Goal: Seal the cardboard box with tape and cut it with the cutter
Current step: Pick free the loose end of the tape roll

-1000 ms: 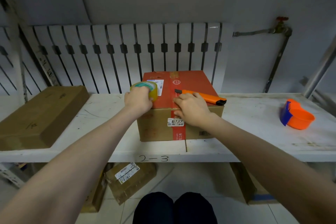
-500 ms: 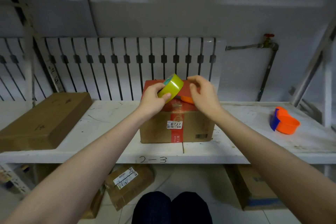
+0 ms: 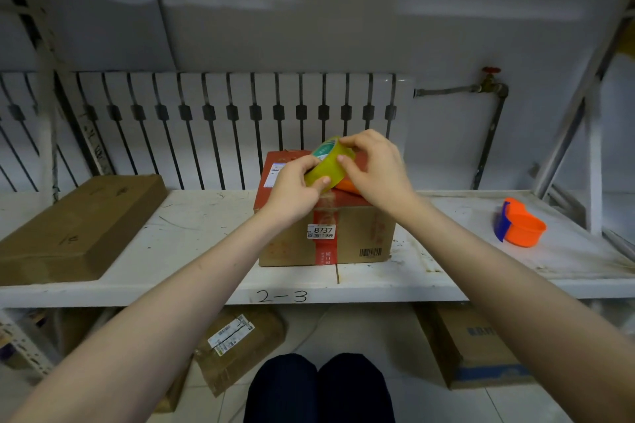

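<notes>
A cardboard box (image 3: 343,237) with a red top and a red strip down its front stands on the white shelf (image 3: 192,227). Above it I hold a yellow-green tape roll (image 3: 326,166) tilted on edge. My left hand (image 3: 295,185) grips the roll from below and the left. My right hand (image 3: 374,168) pinches its upper rim with fingertips on the tape surface. A sliver of the orange cutter (image 3: 345,185) lies on the box top, mostly hidden behind my right hand.
A flat brown box (image 3: 79,227) lies on the shelf's left. An orange and blue tape dispenser (image 3: 519,227) sits at the right. A radiator (image 3: 220,124) and pipe with a red valve (image 3: 491,86) line the wall. More boxes (image 3: 237,347) rest on the floor below.
Both hands left the box top. My left hand lifted the tape roll above the box and my right hand came up onto the roll's rim. The view tilted upward.
</notes>
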Available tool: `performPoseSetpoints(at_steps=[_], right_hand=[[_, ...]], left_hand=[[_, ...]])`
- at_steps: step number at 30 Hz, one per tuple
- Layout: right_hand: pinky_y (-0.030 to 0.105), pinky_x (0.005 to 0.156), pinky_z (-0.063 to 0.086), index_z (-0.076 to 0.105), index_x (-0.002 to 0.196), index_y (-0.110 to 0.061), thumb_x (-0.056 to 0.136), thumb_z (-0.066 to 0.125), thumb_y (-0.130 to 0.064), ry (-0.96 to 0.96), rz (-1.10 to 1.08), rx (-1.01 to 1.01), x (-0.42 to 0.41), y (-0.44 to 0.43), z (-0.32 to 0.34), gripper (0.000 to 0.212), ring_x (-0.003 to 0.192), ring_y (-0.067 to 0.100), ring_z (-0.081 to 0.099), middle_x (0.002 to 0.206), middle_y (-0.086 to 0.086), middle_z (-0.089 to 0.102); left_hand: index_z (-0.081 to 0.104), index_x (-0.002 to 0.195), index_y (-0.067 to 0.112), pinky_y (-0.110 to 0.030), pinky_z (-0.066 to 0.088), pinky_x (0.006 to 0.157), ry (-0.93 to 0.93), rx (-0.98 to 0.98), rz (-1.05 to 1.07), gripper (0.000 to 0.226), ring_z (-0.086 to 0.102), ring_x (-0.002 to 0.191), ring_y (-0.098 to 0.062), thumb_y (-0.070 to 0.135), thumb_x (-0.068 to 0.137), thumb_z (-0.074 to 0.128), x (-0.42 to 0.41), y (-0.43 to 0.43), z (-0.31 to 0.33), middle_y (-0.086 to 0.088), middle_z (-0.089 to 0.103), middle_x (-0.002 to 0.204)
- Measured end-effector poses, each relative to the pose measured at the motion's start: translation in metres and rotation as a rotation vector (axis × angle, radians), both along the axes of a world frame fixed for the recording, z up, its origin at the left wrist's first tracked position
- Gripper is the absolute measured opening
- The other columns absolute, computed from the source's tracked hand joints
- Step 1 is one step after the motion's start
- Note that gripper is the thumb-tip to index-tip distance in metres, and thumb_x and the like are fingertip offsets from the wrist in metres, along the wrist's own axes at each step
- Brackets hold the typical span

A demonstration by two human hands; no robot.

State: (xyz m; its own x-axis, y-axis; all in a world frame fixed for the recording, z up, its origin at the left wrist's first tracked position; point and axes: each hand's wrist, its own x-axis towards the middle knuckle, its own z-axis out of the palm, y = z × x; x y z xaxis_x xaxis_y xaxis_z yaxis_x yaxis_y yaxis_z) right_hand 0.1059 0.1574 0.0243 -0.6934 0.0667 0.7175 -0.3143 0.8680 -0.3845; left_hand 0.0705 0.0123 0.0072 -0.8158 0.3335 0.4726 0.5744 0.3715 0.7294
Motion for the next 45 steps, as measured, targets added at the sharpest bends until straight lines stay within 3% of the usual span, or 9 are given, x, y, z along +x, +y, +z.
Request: performPoseSetpoints(at_steps=[6, 11, 18, 24, 28, 34, 39, 41, 45], right_hand=[[0.028, 0.079, 0.048, 0.069, 0.106, -0.014, 0.087, 0.063, -0.021, 0.046, -0.034, -0.007, 0.009, -0.004, -0.003, 0.021, 0.097, 0.016, 0.059, 0.102, 0.002, 0.065], [0.025, 0.078, 0.049, 0.069, 0.104, -0.015, 0.088, 0.063, -0.022, 0.026, -0.050, -0.043, 0.013, -0.008, -0.010, 0.019, 0.097, 0.014, 0.059, 0.104, 0.001, 0.065], [0.034, 0.081, 0.054, 0.065, 0.103, -0.013, 0.089, 0.059, -0.016, 0.037, -0.022, -0.012, 0.017, -0.013, -0.026, 0.016, 0.100, 0.016, 0.058, 0.106, 0.002, 0.062], [0.038, 0.080, 0.051, 0.053, 0.100, -0.014, 0.084, 0.054, -0.003, -0.036, 0.024, 0.009, 0.015, -0.016, -0.026, 0.019, 0.097, 0.016, 0.052, 0.103, 0.001, 0.054], [0.034, 0.082, 0.051, 0.051, 0.100, -0.014, 0.085, 0.052, -0.001, -0.081, 0.038, -0.013, 0.016, -0.016, -0.028, 0.020, 0.099, 0.016, 0.051, 0.104, 0.000, 0.051], [0.030, 0.082, 0.051, 0.050, 0.096, -0.016, 0.086, 0.053, -0.001, -0.097, 0.061, -0.023, 0.019, -0.017, -0.028, 0.019, 0.099, 0.014, 0.051, 0.100, -0.007, 0.045], [0.036, 0.079, 0.049, 0.054, 0.095, -0.014, 0.085, 0.052, 0.000, -0.120, 0.115, 0.102, 0.022, -0.013, -0.032, 0.018, 0.093, 0.016, 0.048, 0.096, -0.006, 0.049], [0.037, 0.081, 0.050, 0.055, 0.098, -0.015, 0.084, 0.053, 0.000, -0.111, 0.122, 0.065, 0.021, -0.011, -0.035, 0.020, 0.094, 0.016, 0.050, 0.098, -0.003, 0.053], [0.023, 0.092, 0.043, 0.051, 0.124, -0.014, 0.086, 0.062, -0.009, -0.116, 0.086, -0.099, 0.016, -0.006, -0.028, 0.040, 0.114, 0.013, 0.047, 0.121, 0.002, 0.048]], left_hand=[[0.059, 0.116, 0.011, -0.027, 0.049, 0.083, -0.022, -0.024, 0.029, 0.028, 0.055, 0.102, -0.017, 0.017, 0.089, 0.063, 0.004, 0.002, -0.004, -0.002, 0.059, 0.111], [0.061, 0.112, 0.010, -0.012, 0.044, 0.070, -0.032, -0.015, 0.027, 0.023, 0.055, 0.095, -0.014, 0.015, 0.089, 0.062, 0.009, 0.003, -0.008, 0.001, 0.058, 0.103], [0.062, 0.103, 0.010, -0.034, 0.051, 0.083, -0.091, 0.026, 0.029, 0.016, 0.060, 0.097, -0.022, 0.014, 0.088, 0.063, 0.013, 0.007, -0.020, -0.006, 0.064, 0.101], [0.058, 0.094, 0.015, -0.020, 0.037, 0.063, -0.013, -0.033, 0.079, 0.008, 0.054, 0.086, -0.017, 0.012, 0.087, 0.062, 0.018, 0.010, -0.024, 0.000, 0.059, 0.092], [0.061, 0.110, 0.009, -0.026, 0.039, 0.078, 0.003, -0.048, 0.104, 0.022, 0.051, 0.093, -0.014, 0.012, 0.088, 0.062, 0.021, 0.011, -0.027, 0.001, 0.058, 0.101], [0.061, 0.098, 0.014, -0.020, 0.040, 0.069, -0.024, 0.004, 0.057, 0.012, 0.055, 0.089, -0.016, 0.010, 0.086, 0.063, 0.024, 0.010, -0.031, 0.001, 0.059, 0.094], [0.061, 0.113, 0.008, -0.027, 0.042, 0.081, -0.078, 0.003, 0.048, 0.026, 0.054, 0.095, -0.015, 0.009, 0.087, 0.062, 0.027, 0.009, -0.034, 0.000, 0.059, 0.102], [0.063, 0.106, 0.011, -0.032, 0.047, 0.081, -0.073, 0.017, 0.032, 0.019, 0.058, 0.095, -0.019, 0.010, 0.087, 0.063, 0.025, 0.008, -0.032, 0.000, 0.061, 0.098], [0.062, 0.092, 0.011, -0.037, 0.051, 0.079, -0.055, 0.031, 0.029, 0.006, 0.061, 0.089, -0.024, 0.012, 0.087, 0.063, 0.020, 0.006, -0.026, -0.008, 0.066, 0.094]])
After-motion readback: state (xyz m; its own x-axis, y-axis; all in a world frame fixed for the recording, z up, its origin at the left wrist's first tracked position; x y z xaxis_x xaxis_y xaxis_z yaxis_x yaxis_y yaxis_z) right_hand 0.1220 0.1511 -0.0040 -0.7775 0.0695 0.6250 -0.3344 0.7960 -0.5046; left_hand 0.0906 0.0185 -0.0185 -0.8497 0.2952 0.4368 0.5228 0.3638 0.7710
